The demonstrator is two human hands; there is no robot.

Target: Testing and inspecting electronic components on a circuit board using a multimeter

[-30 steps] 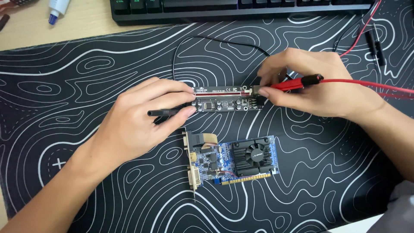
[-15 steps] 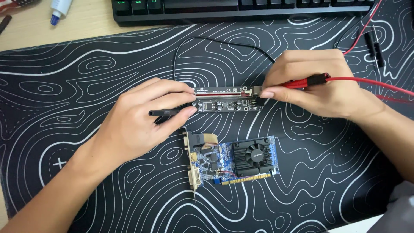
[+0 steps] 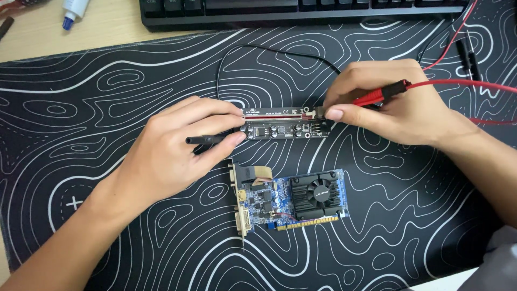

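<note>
Left hand (image 3: 167, 156) pinches black probe (image 3: 207, 140), steadying riser board (image 3: 285, 123); right hand (image 3: 393, 102) grips red probe (image 3: 382, 95). Board: light, rigid, likely fragile; hold by edges.

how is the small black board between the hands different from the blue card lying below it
The black board is a long, narrow strip, while the blue card is wider and squarer. The black board carries only small parts; the blue card has a black fan and a metal bracket. The left hand and right hand touch the black board's ends, while the blue card lies untouched. Both rest flat on the patterned mat.
</note>
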